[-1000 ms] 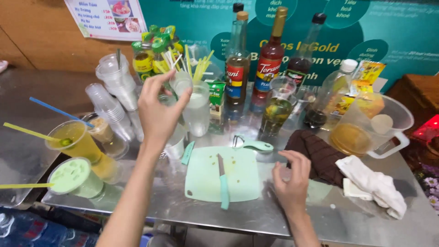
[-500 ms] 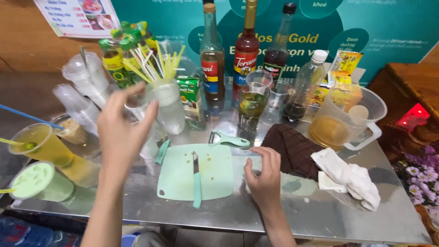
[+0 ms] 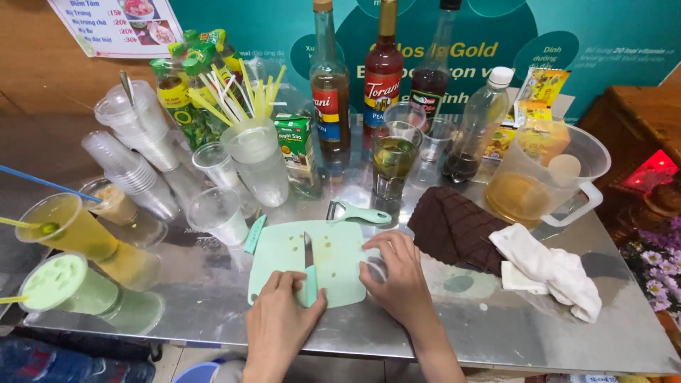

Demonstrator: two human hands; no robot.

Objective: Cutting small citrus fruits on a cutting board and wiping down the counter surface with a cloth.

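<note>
Left hand (image 3: pixel 280 326) closes its grip on the knife (image 3: pixel 309 273) handle; right hand (image 3: pixel 399 273), fingers curled, steadies the cutting board (image 3: pixel 323 248) beside it.

Under your hands you have a pale green, rectangular plastic cutting board (image 3: pixel 323 259) lying flat on the metal counter, specked with small yellowish bits. On it lies a small knife with a mint-green handle (image 3: pixel 308 268), its dark blade pointing away from you, near the board's middle.
</note>
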